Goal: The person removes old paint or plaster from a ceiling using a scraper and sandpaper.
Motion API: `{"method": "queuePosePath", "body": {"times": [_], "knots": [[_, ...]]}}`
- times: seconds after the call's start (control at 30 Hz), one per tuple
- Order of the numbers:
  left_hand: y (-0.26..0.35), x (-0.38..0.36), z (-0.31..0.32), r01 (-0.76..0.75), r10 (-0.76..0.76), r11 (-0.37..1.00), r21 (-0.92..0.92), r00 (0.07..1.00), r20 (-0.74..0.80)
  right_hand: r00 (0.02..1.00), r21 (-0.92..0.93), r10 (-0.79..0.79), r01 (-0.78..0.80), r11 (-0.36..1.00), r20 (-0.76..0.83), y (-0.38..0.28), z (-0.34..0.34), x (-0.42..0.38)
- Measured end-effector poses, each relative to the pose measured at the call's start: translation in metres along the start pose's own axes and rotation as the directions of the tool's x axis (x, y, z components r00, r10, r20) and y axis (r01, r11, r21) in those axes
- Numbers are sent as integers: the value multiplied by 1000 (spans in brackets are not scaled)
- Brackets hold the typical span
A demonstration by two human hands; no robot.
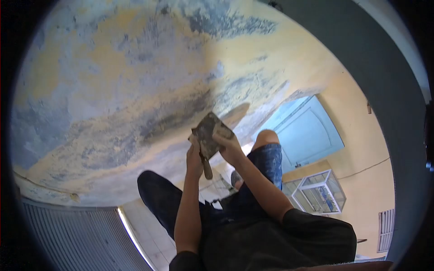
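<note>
Both my hands are up in front of the wall (113, 104), holding a trowel with a dark, roughly square blade (208, 128) smeared with greyish residue. Its short rounded handle (208, 169) points down toward my body, between my wrists. My left hand (194, 151) is closed on the blade's left edge. On the right side, my right hand (227, 143) grips the blade, its thumb lying over the face. The wall behind is patchy yellow, grey and pale lilac, with worn paint and rough plaster.
A light blue door (309, 131) stands at right, beside a glass-sided cabinet (320, 193) with a white frame. Grey corrugated shutter (77, 235) fills the lower left. My bent knees (158, 192) spread over a tiled floor (147, 221). A cord runs along the wall's lower left.
</note>
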State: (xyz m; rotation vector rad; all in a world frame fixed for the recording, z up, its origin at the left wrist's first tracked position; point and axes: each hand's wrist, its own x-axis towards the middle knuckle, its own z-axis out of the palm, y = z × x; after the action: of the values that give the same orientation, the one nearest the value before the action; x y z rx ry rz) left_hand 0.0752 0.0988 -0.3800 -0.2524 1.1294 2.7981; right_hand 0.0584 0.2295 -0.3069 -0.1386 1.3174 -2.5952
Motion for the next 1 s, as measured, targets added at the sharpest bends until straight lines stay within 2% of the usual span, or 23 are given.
{"method": "queuePosePath", "body": {"times": [0.03,0.1,0.13,0.2,0.23,0.3,0.33,0.37,0.4,0.43,0.47,0.5,0.53,0.6,0.63,0.7,0.73,0.8,0.83,0.93,1.0], "knots": [[3,2,1,-6,6,1000,3,999,-50,1000,-93,-26,25,995,-17,3,1,5],[2,2,-8,-41,41,996,75,999,-4,991,-275,-82,50,960,-106,1,17,8],[3,2,-11,-56,55,988,141,998,11,990,-278,-105,76,957,-90,3,21,10],[3,2,-17,-67,63,983,173,998,30,977,-271,-87,31,962,-197,7,26,16],[3,2,-20,-63,58,977,203,998,32,978,-271,-101,48,961,-185,7,30,23],[6,1,-14,-103,96,961,257,995,40,914,-457,-332,199,867,-233,5,38,39],[10,-6,-5,-68,64,966,250,998,22,826,-603,-529,324,729,-195,-19,69,40],[14,-10,-1,-31,31,970,241,1000,2,736,-770,-674,394,502,-63,-37,77,49],[11,-7,-7,-13,11,960,281,1000,7,501,-846,-852,512,148,154,-65,103,53],[7,-5,-10,-17,15,959,284,1000,10,398,-846,-905,526,90,152,-96,142,46],[4,-5,-13,-22,17,960,279,1000,19,98,-803,-928,540,-253,359,-122,160,57],[1,-4,-15,-24,18,961,274,999,27,-155,-723,-867,494,-483,474,-146,177,69],[-1,-3,-17,-29,25,970,241,1000,19,-255,-677,-788,408,-613,560,-165,196,71],[-1,-4,-16,-34,32,969,246,999,13,-304,-575,-690,391,-719,657,-192,225,88],[0,-4,-16,-38,38,968,249,999,8,-307,-573,-691,393,-719,655,-201,233,102],[4,-4,-16,-41,44,969,243,999,-9,-336,-469,-559,316,-825,758,-215,248,129],[5,-4,-16,-35,42,971,237,999,-26,-342,-463,-556,319,-827,757,-219,250,137],[9,-4,-16,-36,47,972,232,998,-40,-244,-446,-502,249,-859,830,-224,245,151],[10,-4,-17,-30,43,973,230,998,-55,-248,-443,-500,254,-860,830,-225,241,157],[12,-4,-20,-31,45,973,227,998,-55,-197,-590,-619,190,-785,760,-231,227,166],[12,-5,-20,-31,45,974,224,997,-60,-206,-626,-653,187,-757,729,-232,226,168]]}}
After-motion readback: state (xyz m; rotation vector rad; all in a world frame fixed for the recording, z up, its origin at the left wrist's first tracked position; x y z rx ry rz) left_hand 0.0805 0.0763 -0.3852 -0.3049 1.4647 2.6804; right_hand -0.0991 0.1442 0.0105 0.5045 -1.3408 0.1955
